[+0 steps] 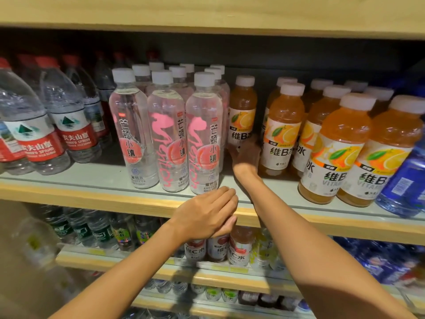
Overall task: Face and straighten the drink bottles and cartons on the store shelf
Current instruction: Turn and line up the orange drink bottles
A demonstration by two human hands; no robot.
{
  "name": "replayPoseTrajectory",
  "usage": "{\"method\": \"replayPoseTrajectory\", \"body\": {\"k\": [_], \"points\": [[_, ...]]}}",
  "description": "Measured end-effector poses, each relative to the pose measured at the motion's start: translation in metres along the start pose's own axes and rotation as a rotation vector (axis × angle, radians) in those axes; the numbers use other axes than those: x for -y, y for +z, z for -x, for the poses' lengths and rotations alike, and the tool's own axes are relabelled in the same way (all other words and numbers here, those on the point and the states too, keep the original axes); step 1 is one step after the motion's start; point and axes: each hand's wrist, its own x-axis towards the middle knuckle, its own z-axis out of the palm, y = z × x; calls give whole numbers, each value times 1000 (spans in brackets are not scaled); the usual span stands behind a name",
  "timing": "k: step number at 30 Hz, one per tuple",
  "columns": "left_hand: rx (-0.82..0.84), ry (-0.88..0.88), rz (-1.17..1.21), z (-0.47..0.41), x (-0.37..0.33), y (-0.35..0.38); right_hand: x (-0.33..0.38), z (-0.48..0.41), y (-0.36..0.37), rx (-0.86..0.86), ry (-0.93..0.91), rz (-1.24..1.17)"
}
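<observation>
Three clear peach-water bottles (166, 134) with pink print stand in a front row on the middle shelf (92, 189), with more behind them. To their right are orange vitamin drink bottles (284, 130) in rows. One orange bottle (243, 111) stands alone far back in the gap between the two groups. My right hand (246, 155) reaches deep into that gap, and its thumb and fingers wrap the lower part of this rear bottle. My left hand (207, 212) rests at the shelf's front edge below the peach bottles, fingers loosely bent, holding nothing.
Red-labelled water bottles (41, 143) fill the shelf's left side. A blue bottle (404, 180) leans at the far right. The upper shelf board (207, 17) hangs low over the caps. Lower shelves (220, 249) hold more small drink bottles.
</observation>
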Motion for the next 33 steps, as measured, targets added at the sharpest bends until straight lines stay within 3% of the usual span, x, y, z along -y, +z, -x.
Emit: {"method": "replayPoseTrajectory", "body": {"k": [4, 5, 9, 13, 16, 20, 24, 33], "points": [[1, 2, -9, -1, -2, -1, -19, 16, 1, 309, -23, 42], [-1, 5, -14, -1, -2, -1, -20, 18, -1, 318, -42, 56], [1, -12, -2, -3, -2, -4, -4, 9, -14, 46, 44, 30], [4, -12, 2, -2, -3, -4, 8, 5, -18, 56, 61, -165], [6, -16, -5, -2, -2, -3, 5, 6, -14, 51, 64, -113], [19, -18, 2, -1, -4, -2, -9, 24, -13, 288, 37, -65], [30, -24, 0, -2, -3, -1, -8, 43, -23, -54, -90, -216], [29, -24, 6, -1, -3, -1, -31, 82, -66, -32, -122, -255]]}}
